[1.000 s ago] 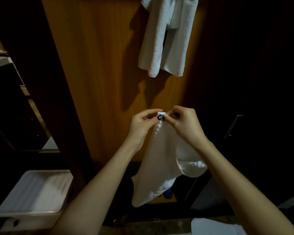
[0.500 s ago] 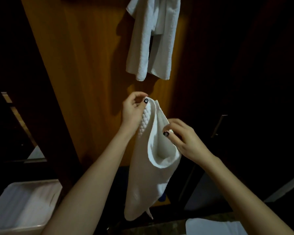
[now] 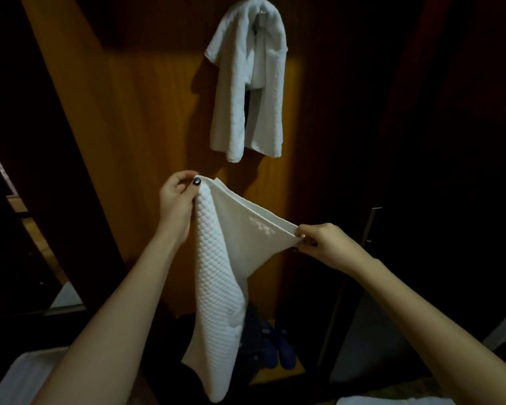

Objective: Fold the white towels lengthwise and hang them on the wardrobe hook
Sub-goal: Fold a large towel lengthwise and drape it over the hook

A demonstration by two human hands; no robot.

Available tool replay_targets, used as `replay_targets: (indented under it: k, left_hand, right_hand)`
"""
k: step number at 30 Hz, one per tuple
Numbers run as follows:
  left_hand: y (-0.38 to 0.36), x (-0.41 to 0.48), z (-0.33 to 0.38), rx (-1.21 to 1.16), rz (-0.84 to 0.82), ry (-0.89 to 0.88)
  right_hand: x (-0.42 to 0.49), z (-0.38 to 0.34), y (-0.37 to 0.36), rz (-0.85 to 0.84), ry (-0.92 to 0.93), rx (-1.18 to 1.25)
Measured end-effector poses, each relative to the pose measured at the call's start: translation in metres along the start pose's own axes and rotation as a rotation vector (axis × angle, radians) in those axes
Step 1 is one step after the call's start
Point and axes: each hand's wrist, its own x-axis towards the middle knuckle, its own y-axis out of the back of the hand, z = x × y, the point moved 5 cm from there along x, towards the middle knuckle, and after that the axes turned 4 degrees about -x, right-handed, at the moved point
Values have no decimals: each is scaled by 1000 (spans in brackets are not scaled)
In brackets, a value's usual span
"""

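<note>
Warm brown wood of a wardrobe panel (image 3: 146, 141) fills the middle, with dark doors on either side. Straight below the hook (image 3: 262, 10), the left hand (image 3: 177, 197) pinches one top corner of the quilted towel (image 3: 216, 273) between thumb and forefinger. The right hand (image 3: 322, 244) pinches the other top corner, below the hook and to its right, lower than the left hand. Between the two hands the top edge runs taut and doubled. The rest of the quilted towel hangs in a long fold, well below the hook. On the hook itself the hung towel (image 3: 246, 92) is draped, both ends lying against the panel, apart from the quilted towel. Far below the hook, the wardrobe's open bottom holds dark blue footwear (image 3: 278, 343), partly behind the quilted towel. Below and left of the hook a white tray (image 3: 21, 372) shows only a corner past the left forearm; its contents cannot be told. Below and right of the hook, at the bottom edge, lies a strip of white cloth (image 3: 392, 401).
</note>
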Motion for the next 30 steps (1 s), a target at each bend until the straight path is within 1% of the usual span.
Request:
replay_targets:
  k: [3,6,9,11,14,18,21,22,27,30]
  left_hand:
    - [11,5,15,133,-25,-58]
    - [16,9,29,276,-7,-166]
    - [24,12,42,411,-5,-251]
    - [30,14,48,527,-28,-263]
    - [38,15,48,555,-52,-199]
    - [38,12,36,554,-140,-76]
    - [28,4,25,500,-227,-5]
    - [24,2,22,503,-233,-4]
    - [8,-3,22,610,-62,-217]
    - [-7,-7,22,765,-70,-396]
  right_hand:
    - [19,11,14,178,-61,118]
    - [40,15,30,288,-145,250]
    - [61,5,41,356,-126,288]
    - [71,-4,52,403,-89,332]
    - [83,-13,67,454,-43,381]
    - [87,-6,75,512,-71,419]
    - [86,-1,77,542,-73,395]
    - [84,1,78,540,-82,373]
    - [70,22,82,542,-97,327]
    - [60,34,78,546,-112,357]
